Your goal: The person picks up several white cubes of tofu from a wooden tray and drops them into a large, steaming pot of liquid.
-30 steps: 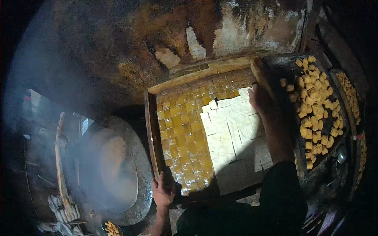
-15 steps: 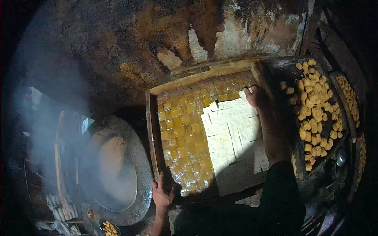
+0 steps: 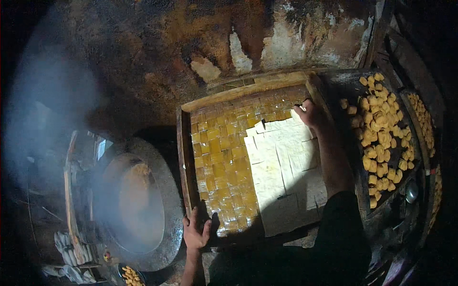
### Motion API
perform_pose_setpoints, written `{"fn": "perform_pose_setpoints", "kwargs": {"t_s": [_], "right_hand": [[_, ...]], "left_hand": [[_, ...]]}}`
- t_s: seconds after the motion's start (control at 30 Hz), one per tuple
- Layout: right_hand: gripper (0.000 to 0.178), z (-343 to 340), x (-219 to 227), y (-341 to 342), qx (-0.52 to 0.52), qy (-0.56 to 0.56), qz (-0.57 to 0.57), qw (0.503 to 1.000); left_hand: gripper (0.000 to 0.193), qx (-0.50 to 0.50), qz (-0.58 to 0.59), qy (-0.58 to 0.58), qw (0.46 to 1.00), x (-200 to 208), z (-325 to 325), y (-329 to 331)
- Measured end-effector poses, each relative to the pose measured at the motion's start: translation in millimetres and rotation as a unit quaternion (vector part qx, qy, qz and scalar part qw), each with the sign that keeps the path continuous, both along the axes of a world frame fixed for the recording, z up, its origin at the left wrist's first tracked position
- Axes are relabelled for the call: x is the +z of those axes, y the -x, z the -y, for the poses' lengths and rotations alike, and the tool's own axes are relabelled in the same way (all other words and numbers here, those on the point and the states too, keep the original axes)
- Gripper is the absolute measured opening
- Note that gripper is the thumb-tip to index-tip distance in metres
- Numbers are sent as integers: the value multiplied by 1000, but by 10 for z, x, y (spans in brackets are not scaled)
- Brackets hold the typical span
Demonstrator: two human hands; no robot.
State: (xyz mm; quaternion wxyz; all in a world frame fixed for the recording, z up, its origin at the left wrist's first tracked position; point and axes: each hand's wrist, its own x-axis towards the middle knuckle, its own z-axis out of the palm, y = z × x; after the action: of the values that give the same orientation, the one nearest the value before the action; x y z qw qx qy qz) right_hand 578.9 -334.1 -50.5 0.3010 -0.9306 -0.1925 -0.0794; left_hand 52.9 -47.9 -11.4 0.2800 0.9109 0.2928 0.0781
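A shallow wooden-framed tray (image 3: 253,89) with a glossy woven bamboo bottom lies in front of me. On its right half rests a flat white slab of tofu (image 3: 274,152), scored by long cuts and smaller cross cuts; its lower right part is in shadow. My right hand (image 3: 310,114) is at the slab's far right corner, fingers curled against the tofu. The right forearm covers the slab's right edge. At the tray's near left corner, my left hand (image 3: 195,233) rests on the frame, thumb and fingers apart.
Left of the tray, a large round pan (image 3: 140,205) steams, its contents blurred by vapour. To the right, a dark tray holds several golden fried pieces (image 3: 381,128), with a metal ladle (image 3: 411,191) beside it. A stained wall (image 3: 157,57) rises behind.
Both hands stay almost in place; the left thumb stands out slightly more from the fingers. The steam over the pan has drifted. The tofu looks unchanged.
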Motion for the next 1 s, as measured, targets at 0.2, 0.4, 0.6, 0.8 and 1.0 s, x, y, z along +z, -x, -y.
{"fn": "perform_pose_setpoints", "kwargs": {"t_s": [0.2,0.4,0.6,0.8,1.0], "right_hand": [[41,-54,9,296,-36,86,106,990],[37,-157,-86,428,-29,151,242,958],[28,-204,39,84,28,-163,13,986],[30,-269,-256,-22,58,-96,34,993],[41,-368,-88,229,-72,73,-10,995]], "left_hand": [[70,-27,30,-34,999,-108,-63,74],[68,-35,32,-27,999,-63,-43,-3],[68,-7,16,-3,1000,-47,-32,10],[69,-28,41,-40,998,-148,-60,48],[69,-3,17,-19,1000,-87,-23,42]]}}
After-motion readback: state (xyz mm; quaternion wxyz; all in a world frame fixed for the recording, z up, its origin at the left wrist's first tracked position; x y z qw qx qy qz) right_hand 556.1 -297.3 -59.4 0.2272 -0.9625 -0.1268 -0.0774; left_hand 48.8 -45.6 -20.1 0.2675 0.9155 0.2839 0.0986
